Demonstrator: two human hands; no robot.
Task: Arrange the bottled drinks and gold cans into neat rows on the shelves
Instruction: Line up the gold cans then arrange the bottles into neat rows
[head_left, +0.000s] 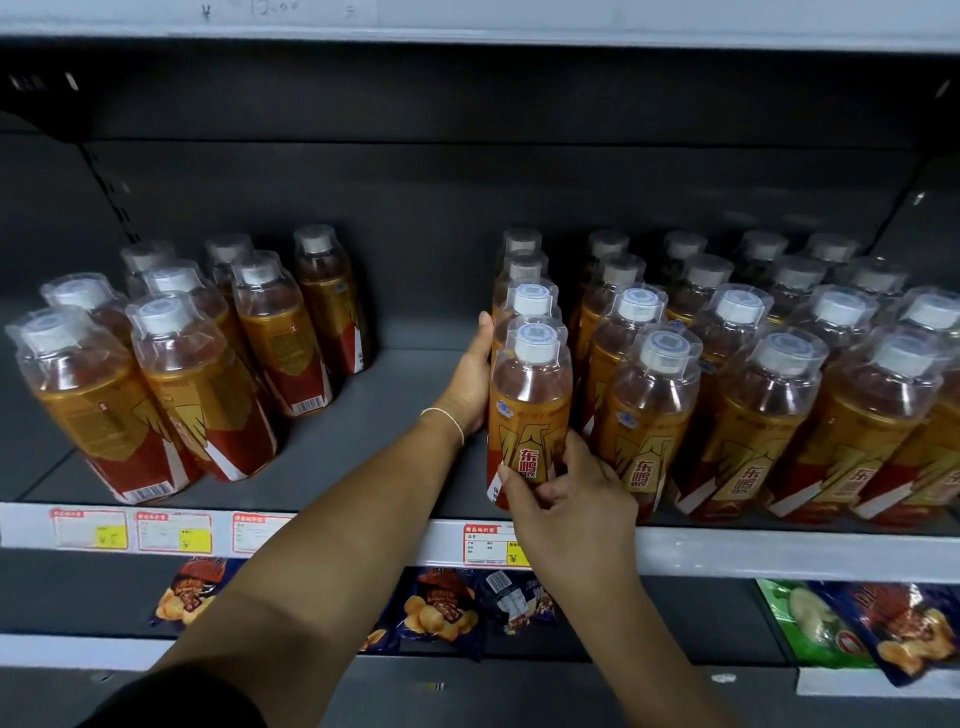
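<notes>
The front bottle is standing upright at the front edge of the grey shelf, heading a single file of bottles that is running back toward the rear wall. It is showing a clear plastic shoulder with amber drink inside, a white cap under a see-through cover, and a gold wrapper with a red band and bold characters low on its face (the small print is too blurred to read). The right hand is grasping it near the base, fingers and thumb curling round the label. The left hand is lying flat against the left side of the file, fingers straight and pointing upward, grasping nothing; a thin bracelet is circling its wrist. Just to the right, a block of bottles is standing in tidy rows, while well to the left a looser cluster is sitting with labels turned various ways. Price tags are lining the shelf's front rail, and snack bags are lying on the tier below.
</notes>
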